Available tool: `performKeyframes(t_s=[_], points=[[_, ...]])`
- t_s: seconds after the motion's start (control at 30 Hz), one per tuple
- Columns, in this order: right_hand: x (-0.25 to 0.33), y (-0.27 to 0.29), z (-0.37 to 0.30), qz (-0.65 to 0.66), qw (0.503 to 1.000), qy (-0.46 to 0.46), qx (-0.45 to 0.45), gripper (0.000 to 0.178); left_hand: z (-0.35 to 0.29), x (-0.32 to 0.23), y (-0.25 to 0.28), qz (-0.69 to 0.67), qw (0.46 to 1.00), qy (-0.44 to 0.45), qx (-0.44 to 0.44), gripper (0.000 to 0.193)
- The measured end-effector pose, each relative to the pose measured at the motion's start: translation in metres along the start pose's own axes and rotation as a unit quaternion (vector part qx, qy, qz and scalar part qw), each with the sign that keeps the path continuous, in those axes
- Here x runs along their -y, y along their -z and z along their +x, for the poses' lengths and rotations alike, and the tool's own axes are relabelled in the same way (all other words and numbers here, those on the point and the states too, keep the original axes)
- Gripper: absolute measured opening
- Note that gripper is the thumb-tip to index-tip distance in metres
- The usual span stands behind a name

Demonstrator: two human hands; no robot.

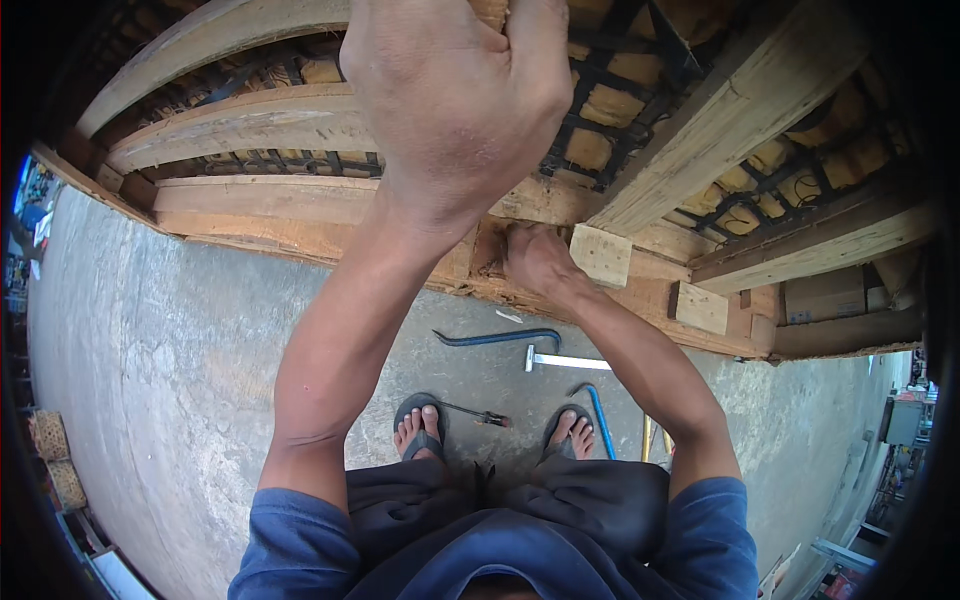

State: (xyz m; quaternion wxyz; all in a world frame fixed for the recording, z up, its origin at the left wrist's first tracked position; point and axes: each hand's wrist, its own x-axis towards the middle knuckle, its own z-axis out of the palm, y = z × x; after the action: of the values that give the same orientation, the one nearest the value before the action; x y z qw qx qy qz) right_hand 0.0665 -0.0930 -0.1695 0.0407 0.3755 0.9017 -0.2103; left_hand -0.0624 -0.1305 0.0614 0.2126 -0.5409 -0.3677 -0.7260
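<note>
My left hand (pixel 455 95) is raised close to the camera at the top middle, its fingers closed. A brown, wood-like bit shows between thumb and fingers; the rest of what it grips is out of sight. Farther down, my right hand (pixel 540 257) is at the lower rail (pixel 270 225) of an upturned wooden furniture frame. Its fingers are curled in against the wood, and what they hold, if anything, is hidden. Just right of it sits a pale wood block (pixel 600 255) with small holes. Slanting up from there is a thick wooden beam (pixel 735 110).
On the concrete floor (pixel 180 350) lie a dark blue pry bar (pixel 500 338), a hammer (pixel 570 361), a bright blue bar (pixel 599 420) and a screwdriver-like tool (pixel 465 411) by my sandalled feet. Black webbing and yellowish foam (pixel 610 110) fill the frame. Another wood block (pixel 700 307) sits farther right.
</note>
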Motion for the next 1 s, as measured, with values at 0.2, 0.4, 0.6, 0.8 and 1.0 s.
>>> performKeyframes(t_s=[0.2, 0.4, 0.6, 0.8, 1.0], points=[[-0.004, -0.013, 0.007, 0.006, 1.000, -0.011, -0.005, 0.028, 0.000, 0.032, -0.003, 0.012, 0.990, -0.138, -0.024, 0.035], [0.008, -0.008, 0.028, 0.024, 0.999, 0.002, -0.022, 0.030, 0.001, 0.025, 0.003, -0.062, 0.993, -0.096, 0.010, 0.032], [0.021, -0.052, 0.024, 0.056, 0.991, -0.095, -0.076, 0.031, 0.011, 0.008, 0.006, -0.068, 0.996, -0.035, 0.035, 0.029], [0.047, -0.071, 0.013, 0.199, 0.928, -0.245, -0.201, 0.033, 0.005, 0.015, 0.006, 0.019, 0.998, -0.055, 0.010, 0.034], [0.055, -0.063, 0.018, 0.272, 0.882, -0.326, -0.204, 0.039, 0.007, 0.009, 0.005, 0.083, 0.992, -0.090, -0.002, 0.037]])
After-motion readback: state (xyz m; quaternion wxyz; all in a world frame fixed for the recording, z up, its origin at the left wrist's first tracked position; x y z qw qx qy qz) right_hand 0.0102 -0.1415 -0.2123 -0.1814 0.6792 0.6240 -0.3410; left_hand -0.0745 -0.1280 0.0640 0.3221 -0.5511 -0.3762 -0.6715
